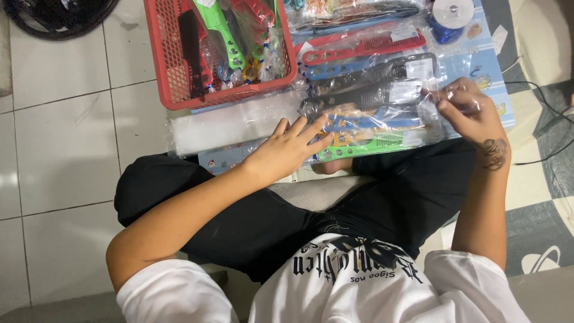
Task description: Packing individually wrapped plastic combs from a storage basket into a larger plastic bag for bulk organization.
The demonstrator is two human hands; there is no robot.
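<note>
While our left hand [291,145] lies flat with fingers spread on a clear bag of coloured combs [365,113], our right hand [469,110] pinches that bag's right end. It lies on the mat [499,90], just right of the red basket [173,72].

A single head-worn camera looks steeply down from close above, over the lap, at the floor [66,149]; beyond the fingers [311,128] it faces a red basket [164,66].
</note>
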